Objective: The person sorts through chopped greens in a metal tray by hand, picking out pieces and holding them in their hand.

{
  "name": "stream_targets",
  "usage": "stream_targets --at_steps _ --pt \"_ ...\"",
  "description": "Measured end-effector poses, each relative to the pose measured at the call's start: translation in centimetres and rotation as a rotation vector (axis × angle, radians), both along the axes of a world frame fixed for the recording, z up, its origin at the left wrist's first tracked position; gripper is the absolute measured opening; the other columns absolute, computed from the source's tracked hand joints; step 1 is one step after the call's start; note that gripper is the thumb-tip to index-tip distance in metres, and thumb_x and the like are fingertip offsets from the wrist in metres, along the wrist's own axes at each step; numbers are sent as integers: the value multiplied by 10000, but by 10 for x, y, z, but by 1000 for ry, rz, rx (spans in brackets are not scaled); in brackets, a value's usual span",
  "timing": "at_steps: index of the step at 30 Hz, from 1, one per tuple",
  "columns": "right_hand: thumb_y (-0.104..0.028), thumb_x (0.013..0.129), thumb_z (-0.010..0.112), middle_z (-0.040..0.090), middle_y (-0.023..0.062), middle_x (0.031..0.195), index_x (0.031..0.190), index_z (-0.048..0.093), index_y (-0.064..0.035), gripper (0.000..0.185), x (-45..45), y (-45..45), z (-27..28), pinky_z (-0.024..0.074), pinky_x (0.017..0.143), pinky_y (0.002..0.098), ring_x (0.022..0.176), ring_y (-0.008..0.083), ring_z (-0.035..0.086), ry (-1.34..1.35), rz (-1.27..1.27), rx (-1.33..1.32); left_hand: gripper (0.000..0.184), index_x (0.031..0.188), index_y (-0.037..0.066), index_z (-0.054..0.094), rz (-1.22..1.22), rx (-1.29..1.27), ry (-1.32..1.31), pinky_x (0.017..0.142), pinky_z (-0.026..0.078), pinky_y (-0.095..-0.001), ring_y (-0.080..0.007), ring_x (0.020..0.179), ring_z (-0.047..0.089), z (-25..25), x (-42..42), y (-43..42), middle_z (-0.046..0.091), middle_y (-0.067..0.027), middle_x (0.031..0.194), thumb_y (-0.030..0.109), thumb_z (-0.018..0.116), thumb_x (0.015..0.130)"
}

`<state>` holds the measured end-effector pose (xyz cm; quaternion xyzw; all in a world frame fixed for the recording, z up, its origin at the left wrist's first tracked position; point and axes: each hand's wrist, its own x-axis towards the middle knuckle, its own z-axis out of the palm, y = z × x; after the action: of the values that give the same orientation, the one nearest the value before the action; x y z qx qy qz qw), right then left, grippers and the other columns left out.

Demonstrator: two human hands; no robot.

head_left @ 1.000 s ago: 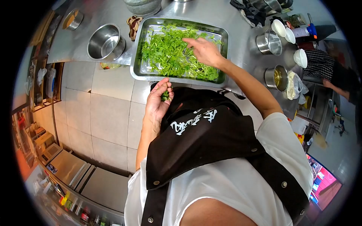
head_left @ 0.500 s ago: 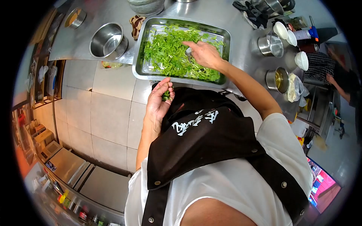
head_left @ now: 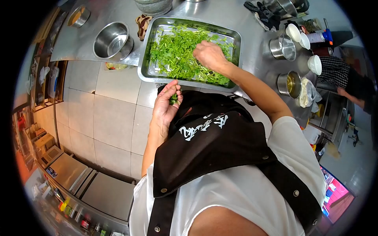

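A rectangular metal tray (head_left: 145, 59) lies on the steel counter, with chopped leafy greens (head_left: 173, 53) spread over its bottom. My right hand (head_left: 209, 56) is over the greens, its fingers curled down at them; whatever is between the fingertips is hidden. Just outside the tray's near edge, my left hand (head_left: 168, 98) is closed around a small bunch of green leaves (head_left: 173, 99), which shows between fingers and palm.
An empty steel pot (head_left: 113, 41) and a patterned cloth (head_left: 142, 26) are left of the tray. On the right are white bowls (head_left: 314, 64), a pot with yellowish contents (head_left: 290, 84) and a plastic bag (head_left: 308, 93). Another person's arm (head_left: 351, 97) shows at far right.
My right hand's index finger, stretched out before, is now curled in with the others over the greens. My left hand stays almost still, closed on the leaves.
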<state>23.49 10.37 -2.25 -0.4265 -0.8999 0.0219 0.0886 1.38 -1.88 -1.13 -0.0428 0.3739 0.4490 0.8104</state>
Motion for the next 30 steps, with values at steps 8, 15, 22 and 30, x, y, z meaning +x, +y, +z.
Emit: stream_targets --at_steps 8,15,22,30 --pt "-134 735 573 581 55 806 794 595 -71 89 4 6 2 479 697 364 836 234 563 -20 43 14 238 1108 2 558 -1 6 1 681 485 -246 -131 739 565 2 -1 1 621 -64 880 12 554 870" --pt "-215 816 556 630 81 891 864 654 -112 150 24 6 10 487 745 404 907 262 593 413 -422 -709 234 1104 5 556 -17 15 -12 679 486 -245 -133 742 566 4 2 1 620 -65 885 15 556 870" --pt "-160 801 568 620 57 844 832 656 -114 104 8 0 6 490 733 367 872 243 578 172 -162 -223 231 1100 4 557 -63 18 21 679 486 -248 -137 746 565 14 10 6 619 -66 887 21 562 870" --pt "-104 713 559 592 60 770 714 613 -60 70 1 8 2 489 696 372 825 241 566 20 72 -48 227 1094 3 559 -32 14 7 671 487 -242 -134 736 567 7 6 2 621 -63 884 8 558 868"
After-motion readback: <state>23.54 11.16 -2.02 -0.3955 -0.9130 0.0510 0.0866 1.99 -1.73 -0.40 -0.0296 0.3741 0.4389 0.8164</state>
